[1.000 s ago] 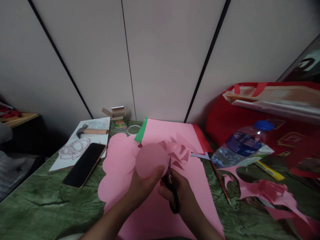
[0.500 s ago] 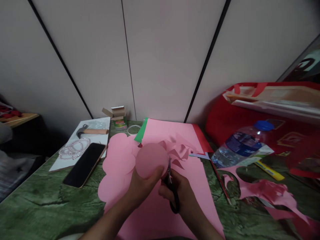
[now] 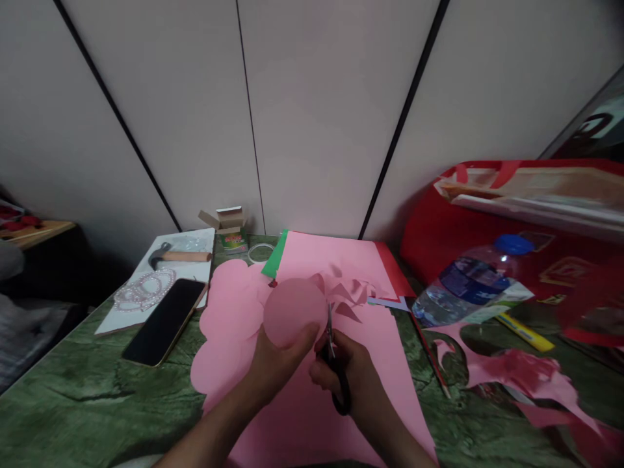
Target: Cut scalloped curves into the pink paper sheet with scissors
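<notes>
Head view: over the large pink paper sheet [image 3: 302,416], my left grip [image 3: 283,364] pinches the round pink paper disc [image 3: 295,309] and my right grip [image 3: 358,377] wraps around black-handled metal scissors [image 3: 336,369]. Should the disc twist, the blades [image 3: 330,323] could nick its edge or my thumb [image 3: 308,338].

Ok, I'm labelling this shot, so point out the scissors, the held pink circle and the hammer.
Scissors [image 3: 335,364]: head view, on the black handle.
Pink circle [image 3: 295,311]: head view, middle of its face.
Hammer [image 3: 186,257]: head view, wooden handle.
</notes>
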The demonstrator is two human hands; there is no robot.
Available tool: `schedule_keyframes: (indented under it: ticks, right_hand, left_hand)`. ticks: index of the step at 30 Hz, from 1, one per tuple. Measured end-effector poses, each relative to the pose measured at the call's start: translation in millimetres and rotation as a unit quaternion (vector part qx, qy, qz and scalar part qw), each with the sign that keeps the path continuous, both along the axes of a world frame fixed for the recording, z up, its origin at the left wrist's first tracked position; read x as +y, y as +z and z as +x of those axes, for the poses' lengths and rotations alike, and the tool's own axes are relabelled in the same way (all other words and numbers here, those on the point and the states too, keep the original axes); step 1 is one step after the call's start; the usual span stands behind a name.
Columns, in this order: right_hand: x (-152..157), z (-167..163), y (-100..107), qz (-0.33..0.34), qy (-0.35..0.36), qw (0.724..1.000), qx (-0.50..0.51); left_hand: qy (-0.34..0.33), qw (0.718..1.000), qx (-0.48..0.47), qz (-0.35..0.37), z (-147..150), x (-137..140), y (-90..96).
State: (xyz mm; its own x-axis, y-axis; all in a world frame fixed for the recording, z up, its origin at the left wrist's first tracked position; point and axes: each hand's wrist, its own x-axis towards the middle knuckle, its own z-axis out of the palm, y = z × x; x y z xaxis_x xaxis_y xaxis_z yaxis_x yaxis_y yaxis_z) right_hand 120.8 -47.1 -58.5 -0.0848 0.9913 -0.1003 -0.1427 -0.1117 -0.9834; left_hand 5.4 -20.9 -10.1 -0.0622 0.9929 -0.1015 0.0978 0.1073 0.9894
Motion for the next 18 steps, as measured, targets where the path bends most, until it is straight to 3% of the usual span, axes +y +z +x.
schedule_keyframes:
  ticks: [18]
  right_hand:
    - [-0.9,-1.3,14.0,-0.025,-0.017,0.999,-0.032]
  left_hand:
    - [-0.016,0.999,0.023,0.021,-8.2,7.4,-9.1]
